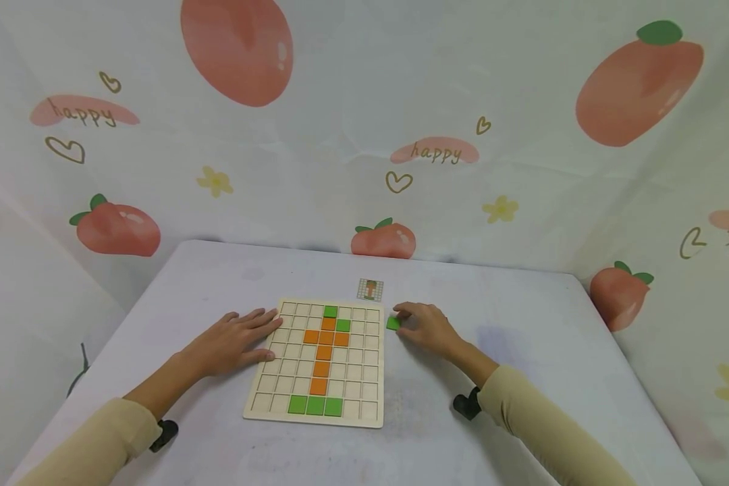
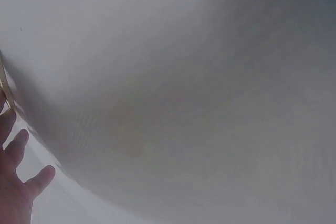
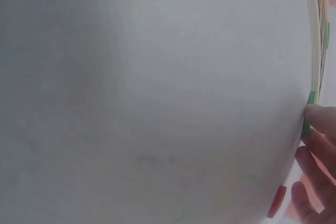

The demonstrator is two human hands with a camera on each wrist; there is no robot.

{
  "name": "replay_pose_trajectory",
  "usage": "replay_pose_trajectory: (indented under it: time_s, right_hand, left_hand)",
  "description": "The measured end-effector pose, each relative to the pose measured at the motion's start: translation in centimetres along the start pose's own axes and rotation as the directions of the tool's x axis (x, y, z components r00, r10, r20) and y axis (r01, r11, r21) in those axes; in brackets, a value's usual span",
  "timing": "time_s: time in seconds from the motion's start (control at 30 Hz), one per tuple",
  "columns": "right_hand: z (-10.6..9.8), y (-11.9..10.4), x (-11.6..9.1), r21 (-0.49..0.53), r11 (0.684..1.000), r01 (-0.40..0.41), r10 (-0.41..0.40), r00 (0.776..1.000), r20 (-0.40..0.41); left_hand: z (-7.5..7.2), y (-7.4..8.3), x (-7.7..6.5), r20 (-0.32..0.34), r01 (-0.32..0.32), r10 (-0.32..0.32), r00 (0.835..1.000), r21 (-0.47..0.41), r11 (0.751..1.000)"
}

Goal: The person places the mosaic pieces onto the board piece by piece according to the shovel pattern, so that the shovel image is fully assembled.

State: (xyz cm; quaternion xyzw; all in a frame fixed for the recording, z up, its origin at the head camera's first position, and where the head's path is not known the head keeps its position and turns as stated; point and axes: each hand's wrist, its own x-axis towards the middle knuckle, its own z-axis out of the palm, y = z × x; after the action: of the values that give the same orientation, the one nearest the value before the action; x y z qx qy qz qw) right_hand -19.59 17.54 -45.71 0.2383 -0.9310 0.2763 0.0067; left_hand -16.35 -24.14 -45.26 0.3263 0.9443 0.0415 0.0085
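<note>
A pale wooden grid board point(image 1: 364, 381) lies on the table with square tiles set in its cells. Several orange tiles point(image 1: 324, 352) make a column with a short crossbar. Green tiles sit near the top point(image 1: 331, 311), beside the column, and three along the bottom row point(image 1: 315, 406). My left hand point(image 1: 233, 343) lies with fingers spread at the board's left edge, fingertips on the rim. Just off the upper right edge, my right hand point(image 1: 428, 331) pinches a loose green tile point(image 3: 310, 109) between thumb and fingers.
A small printed pattern card point(image 1: 370, 289) lies behind the board's top right corner. In the right wrist view a red flat piece point(image 3: 277, 201) lies close to my fingers. A fruit-printed cloth point(image 1: 316, 169) hangs behind the table. Dark wrist cameras point(image 1: 466, 403) sit at both sleeves.
</note>
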Motion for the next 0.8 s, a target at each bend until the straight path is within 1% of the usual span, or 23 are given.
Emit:
replay_pose_trajectory:
  time_s: [0.13, 0.3, 0.43, 0.6, 0.8]
  right_hand:
    - [-0.1, -0.4, 0.2, 0.008, 1.0, -0.022, 0.022, 1.0, 0.0]
    - [-0.3, -0.8, 0.5, 0.002, 1.0, -0.017, 0.017, 1.0, 0.002]
    - [-0.7, -0.8, 0.5, 0.005, 1.0, 0.004, -0.004, 1.0, -0.011]
    - [-0.7, -0.6, 0.8, 0.024, 0.998, 0.061, -0.06, 0.997, -0.039]
    - [-0.2, -1.3, 1.5, 0.076, 0.993, 0.09, -0.088, 0.996, -0.025]
  left_hand:
    - [0.1, -0.1, 0.0, -0.004, -0.001, 0.001, 1.0, -0.002, 1.0]
    - [0.2, -0.1, 0.0, -0.002, -0.001, 0.001, 1.0, -0.008, 1.0]
    - [0.1, 0.0, 0.0, 0.002, 0.002, -0.002, 1.0, -0.007, 1.0]
    - [0.1, -0.1, -0.1, 0.001, 0.009, -0.009, 1.0, -0.005, 1.0]
    - [0.2, -0.2, 0.0, 0.001, 0.001, -0.001, 1.0, -0.012, 1.0]
